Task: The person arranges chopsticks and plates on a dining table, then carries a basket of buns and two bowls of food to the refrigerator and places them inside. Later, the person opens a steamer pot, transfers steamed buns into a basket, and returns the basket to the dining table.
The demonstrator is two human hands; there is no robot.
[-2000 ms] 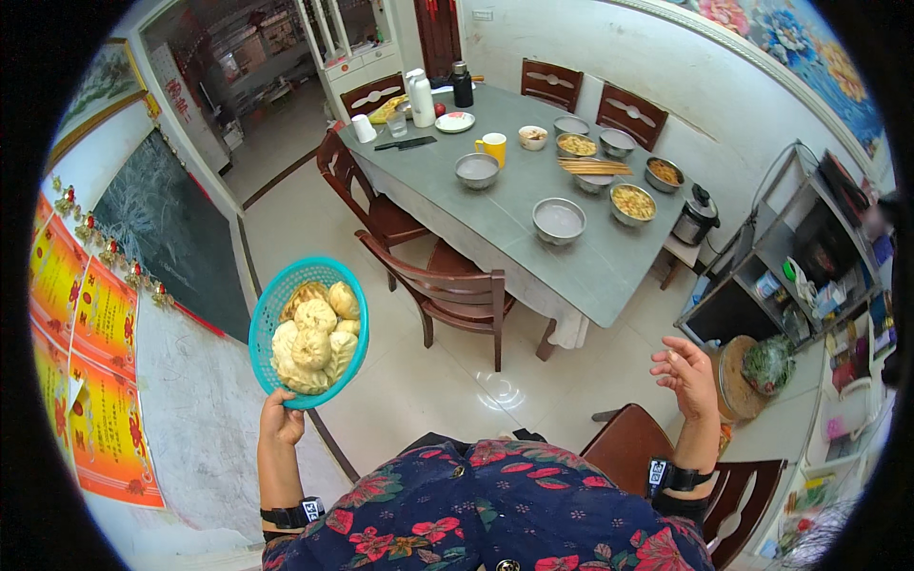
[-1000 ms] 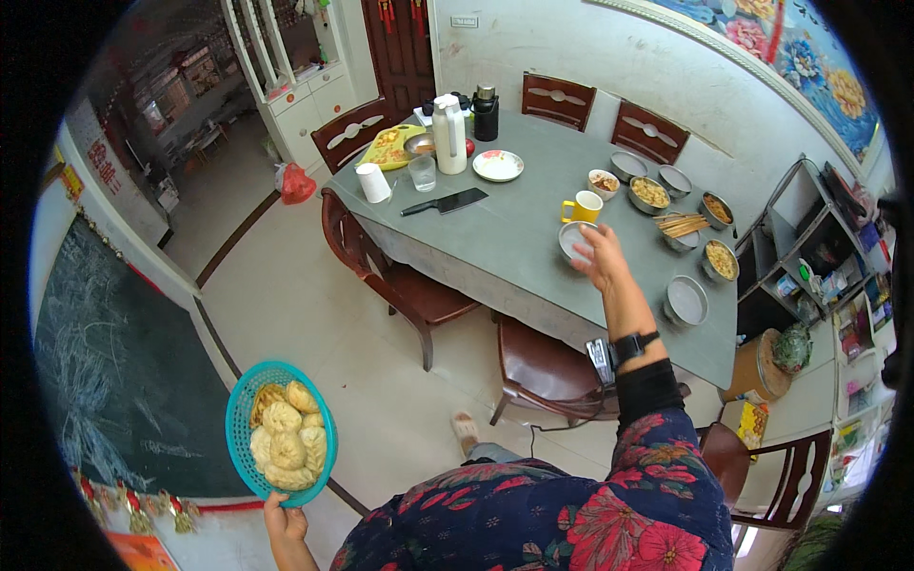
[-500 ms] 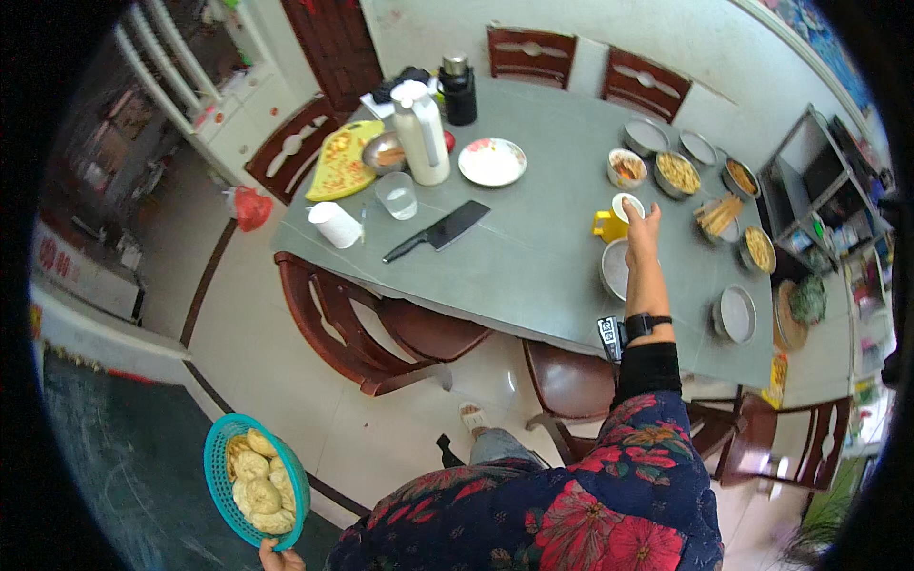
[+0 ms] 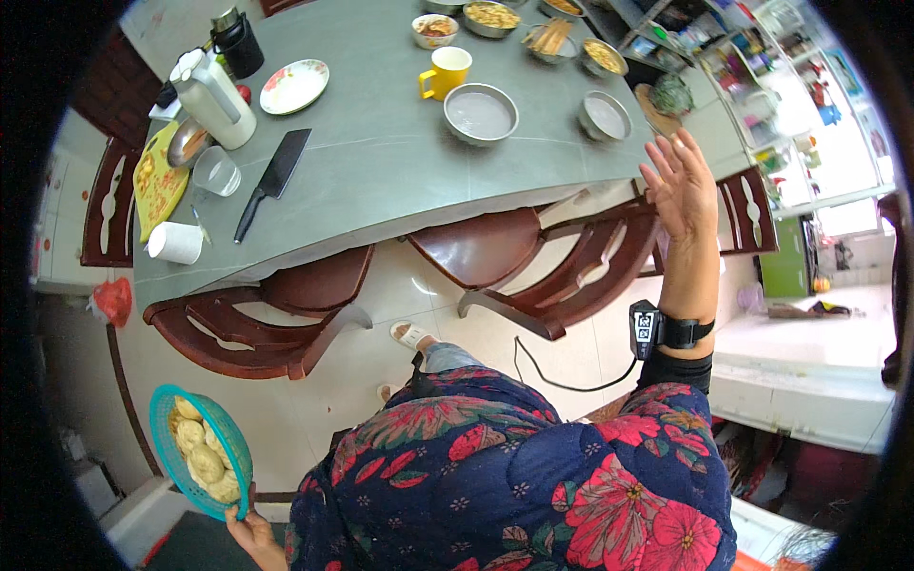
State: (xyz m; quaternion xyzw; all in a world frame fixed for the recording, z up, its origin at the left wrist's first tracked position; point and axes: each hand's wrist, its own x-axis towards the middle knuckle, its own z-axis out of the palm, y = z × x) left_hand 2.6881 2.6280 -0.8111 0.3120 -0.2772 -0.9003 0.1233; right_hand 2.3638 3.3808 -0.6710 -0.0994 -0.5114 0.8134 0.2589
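So the left hand point(image 4: 255, 535) is down at the lower left, fingers wrapped around the rim of a teal basket point(image 4: 200, 463) piled with pale round buns point(image 4: 198, 447); the basket is held out to the person's left over the floor, well apart from the bench point(image 4: 381, 162); only part of that hand shows, the rest runs off the bottom edge. The right hand point(image 4: 681, 181) is raised by the bench's near right corner, fingers spread wide and holding nothing.

On the grey bench: a steel bowl point(image 4: 481, 112) with something pale and smooth in it, right next to a yellow mug point(image 4: 447, 69); another steel bowl point(image 4: 606, 115) further right, contents hard to make out; several small bowls of food point(image 4: 492, 14) along the far edge, cut off by the rim; a clear glass point(image 4: 217, 174); a flowered plate point(image 4: 294, 86); a white jug point(image 4: 211, 88); a cleaver point(image 4: 273, 179) lying flat; a paper roll point(image 4: 175, 243) near the left end. Dark wooden chairs point(image 4: 286, 324) are tucked partly under the near side.
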